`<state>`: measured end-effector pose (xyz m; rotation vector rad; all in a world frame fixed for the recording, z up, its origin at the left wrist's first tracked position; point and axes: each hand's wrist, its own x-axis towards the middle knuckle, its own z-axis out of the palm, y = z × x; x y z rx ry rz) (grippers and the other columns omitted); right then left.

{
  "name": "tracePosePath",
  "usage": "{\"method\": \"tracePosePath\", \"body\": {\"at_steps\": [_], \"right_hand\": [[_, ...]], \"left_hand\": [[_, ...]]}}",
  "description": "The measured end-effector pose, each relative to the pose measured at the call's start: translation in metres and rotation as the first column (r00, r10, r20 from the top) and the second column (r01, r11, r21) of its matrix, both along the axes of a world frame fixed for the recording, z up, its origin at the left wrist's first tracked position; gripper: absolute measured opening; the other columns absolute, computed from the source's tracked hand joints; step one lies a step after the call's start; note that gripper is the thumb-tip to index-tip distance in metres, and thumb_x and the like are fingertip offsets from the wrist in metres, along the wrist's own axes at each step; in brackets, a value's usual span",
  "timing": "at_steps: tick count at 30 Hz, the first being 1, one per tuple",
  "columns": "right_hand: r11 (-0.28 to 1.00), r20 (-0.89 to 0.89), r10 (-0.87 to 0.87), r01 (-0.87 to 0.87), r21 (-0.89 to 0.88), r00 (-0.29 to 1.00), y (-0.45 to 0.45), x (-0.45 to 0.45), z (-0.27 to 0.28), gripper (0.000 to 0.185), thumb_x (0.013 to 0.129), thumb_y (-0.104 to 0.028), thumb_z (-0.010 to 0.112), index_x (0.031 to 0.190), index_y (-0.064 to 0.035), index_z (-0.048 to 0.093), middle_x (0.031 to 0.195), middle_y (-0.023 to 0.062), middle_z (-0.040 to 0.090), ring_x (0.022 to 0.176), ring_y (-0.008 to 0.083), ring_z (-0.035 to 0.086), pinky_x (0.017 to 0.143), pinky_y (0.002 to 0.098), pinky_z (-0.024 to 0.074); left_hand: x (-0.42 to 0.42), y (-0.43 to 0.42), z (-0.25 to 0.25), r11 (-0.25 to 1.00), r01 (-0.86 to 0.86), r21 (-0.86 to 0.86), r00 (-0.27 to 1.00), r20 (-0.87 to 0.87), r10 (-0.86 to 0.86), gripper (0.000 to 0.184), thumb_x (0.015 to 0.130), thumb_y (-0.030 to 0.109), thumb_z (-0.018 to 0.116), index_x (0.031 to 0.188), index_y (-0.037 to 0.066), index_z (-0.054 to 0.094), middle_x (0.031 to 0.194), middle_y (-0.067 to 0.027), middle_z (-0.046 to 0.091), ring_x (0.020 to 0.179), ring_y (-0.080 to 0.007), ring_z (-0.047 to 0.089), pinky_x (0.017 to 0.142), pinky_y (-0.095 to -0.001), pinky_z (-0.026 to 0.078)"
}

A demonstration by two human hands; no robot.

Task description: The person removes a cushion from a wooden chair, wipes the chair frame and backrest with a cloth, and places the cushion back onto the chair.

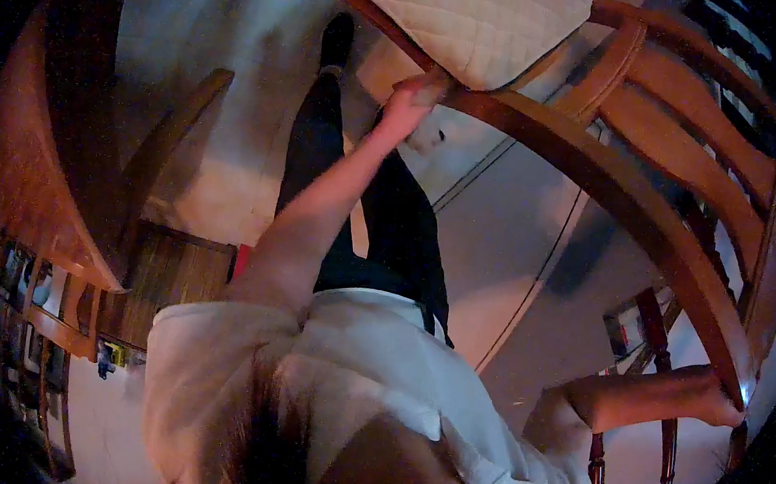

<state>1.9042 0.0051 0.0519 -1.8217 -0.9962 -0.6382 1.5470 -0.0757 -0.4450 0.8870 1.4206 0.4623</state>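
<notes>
A wooden chair (pixel 583 157) with a pale quilted seat cushion (pixel 484 24) and a slatted back (pixel 683 137) fills the upper right, tilted. My left hand (pixel 416 100), slightly blurred, is closed around the wood beside the cushion's near corner. At the far right, my right hand (pixel 726 405) meets the lower end of the chair's long curved post, by a small bright glint. Its fingers are mostly hidden, but it appears to grip the wood.
A wooden table edge (pixel 58 192) curves along the left, with another curved wooden piece (pixel 180 129) beside it. Dark turned spindles (pixel 665 459) stand at the lower right. My legs (pixel 323 139) extend over the floor (pixel 507 214).
</notes>
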Motion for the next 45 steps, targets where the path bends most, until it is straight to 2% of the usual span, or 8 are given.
{"method": "tracePosePath", "body": {"at_steps": [4, 14, 21, 25, 29, 32, 35, 45], "right_hand": [[0.897, 0.446, -0.127, 0.294, -0.329, 0.886, -0.013, 0.000, 0.000, 0.041, 0.058, -0.015, 0.076, 0.083, 0.0120, 0.058, 0.084, 0.0230, 0.061, 0.072, 0.0236, 0.059, 0.061, 0.0383, 0.0499], [0.850, 0.576, -0.096, 0.369, -0.377, 0.811, -0.031, 0.004, 0.011, 0.044, 0.061, -0.024, 0.074, 0.082, 0.0099, 0.055, 0.081, 0.0226, 0.060, 0.068, 0.0242, 0.058, 0.061, 0.0407, 0.0491], [0.860, 0.536, -0.139, 0.370, -0.351, 0.832, -0.039, 0.010, 0.008, 0.042, 0.064, -0.025, 0.069, 0.084, 0.0101, 0.055, 0.082, 0.0227, 0.060, 0.069, 0.0251, 0.058, 0.062, 0.0412, 0.0497], [0.872, 0.532, -0.142, 0.360, -0.331, 0.835, -0.046, 0.003, 0.009, 0.042, 0.066, -0.026, 0.065, 0.085, 0.0102, 0.055, 0.083, 0.0228, 0.059, 0.070, 0.0255, 0.058, 0.062, 0.0416, 0.0501], [0.872, 0.513, -0.150, 0.358, -0.335, 0.845, -0.048, 0.000, 0.010, 0.041, 0.068, -0.026, 0.062, 0.086, 0.0103, 0.056, 0.084, 0.0229, 0.059, 0.071, 0.0260, 0.058, 0.063, 0.0419, 0.0505], [0.878, 0.483, -0.175, 0.358, -0.317, 0.858, -0.050, -0.003, 0.009, 0.041, 0.070, -0.027, 0.060, 0.086, 0.0103, 0.056, 0.085, 0.0230, 0.059, 0.071, 0.0264, 0.058, 0.063, 0.0421, 0.0508], [0.887, 0.465, -0.186, 0.352, -0.300, 0.866, -0.053, -0.004, 0.011, 0.041, 0.071, -0.027, 0.058, 0.087, 0.0104, 0.056, 0.085, 0.0230, 0.059, 0.072, 0.0267, 0.058, 0.064, 0.0423, 0.0511], [0.904, 0.362, -0.237, 0.341, -0.258, 0.901, -0.059, -0.013, -0.007, 0.042, 0.077, -0.029, 0.050, 0.089, 0.0106, 0.056, 0.088, 0.0232, 0.058, 0.074, 0.0279, 0.058, 0.065, 0.0431, 0.0520]], "left_hand": [[-0.010, -0.058, 0.025, 0.444, -0.470, -0.763, 0.577, 0.116, 0.809, 0.044, 0.076, 0.032, 0.063, 0.111, 0.007, 0.052, 0.105, -0.0052, 0.056, 0.094, -0.0203, 0.055, 0.085, -0.0350, 0.043], [0.092, -0.005, -0.026, 0.418, -0.713, -0.563, 0.459, 0.076, 0.885, 0.063, 0.084, 0.049, 0.048, 0.130, 0.010, 0.032, 0.115, -0.0068, 0.051, 0.109, -0.0229, 0.046, 0.091, -0.0362, 0.038], [0.043, -0.036, -0.209, 0.767, -0.383, -0.515, 0.799, 0.231, 0.555, 0.034, 0.089, 0.035, 0.041, 0.107, 0.009, 0.055, 0.099, -0.0112, 0.060, 0.092, -0.0273, 0.057, 0.078, -0.0404, 0.046], [0.025, -0.055, -0.298, 0.907, 0.392, -0.151, 0.914, -0.044, -0.402, 0.031, 0.087, 0.037, 0.043, 0.104, 0.016, 0.056, 0.099, -0.0123, 0.061, 0.092, -0.0330, 0.058, 0.078, -0.0453, 0.047], [0.062, -0.050, -0.169, 0.545, -0.500, -0.673, 0.503, 0.287, 0.815, 0.036, 0.086, 0.037, 0.044, 0.107, 0.010, 0.054, 0.100, -0.0090, 0.060, 0.091, -0.0255, 0.056, 0.082, -0.0385, 0.045], [0.069, -0.036, -0.103, 0.371, -0.570, -0.733, 0.267, 0.261, 0.927, 0.038, 0.086, 0.037, 0.044, 0.109, 0.007, 0.054, 0.101, -0.0074, 0.059, 0.090, -0.0217, 0.055, 0.083, -0.0350, 0.045], [0.089, -0.072, -0.169, 0.692, -0.175, -0.701, -0.337, 0.703, 0.627, 0.048, 0.086, 0.042, 0.041, 0.120, 0.010, 0.047, 0.120, -0.0094, 0.048, 0.108, -0.0255, 0.048, 0.092, -0.0400, 0.040], [0.122, -0.014, -0.033, 0.535, -0.469, -0.703, -0.015, 0.612, 0.791, 0.050, 0.082, 0.048, 0.042, 0.117, 0.014, 0.047, 0.116, -0.0038, 0.052, 0.107, -0.0218, 0.048, 0.095, -0.0370, 0.037]]}}
